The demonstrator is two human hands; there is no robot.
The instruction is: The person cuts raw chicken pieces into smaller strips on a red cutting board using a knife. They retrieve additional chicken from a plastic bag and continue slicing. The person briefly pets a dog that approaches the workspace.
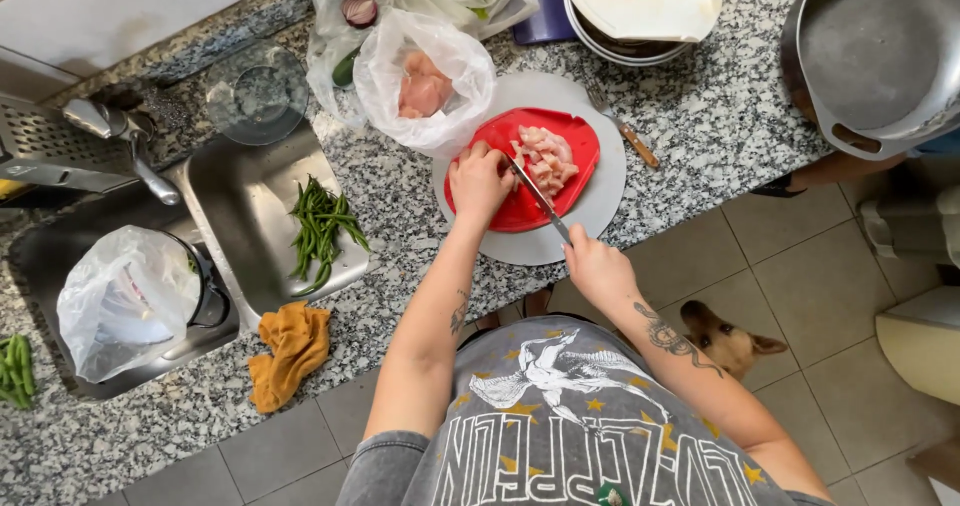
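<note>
I stand at a speckled grey granite tabletop [700,116] above a floor of beige tiles [800,266], where a tan dog [725,338] looks up beside my leg. To my left a steel sink [40,266] holds a pot covered by a clear plastic bag [125,301], and green beans [320,228] lie on the steel draining board beside it, with an orange cloth [290,351] crumpled at the tabletop's edge. In front of me a red cutting board [530,211] sits on a round white board [600,186], and a pile of diced raw chicken [545,156] lies on the red one. A clear bag of raw chicken pieces [425,86] rests just behind it. My left hand [478,181] is curled, fingers bent down and pressing on the red board right beside the diced pile. My right hand [592,261] is closed around the handle of a kitchen knife [535,194], whose blade reaches across the red board to the meat. A second knife with a wooden handle [630,141] lies on the tabletop to the right, and a large grey pan [880,56] stands at the far right corner.
</note>
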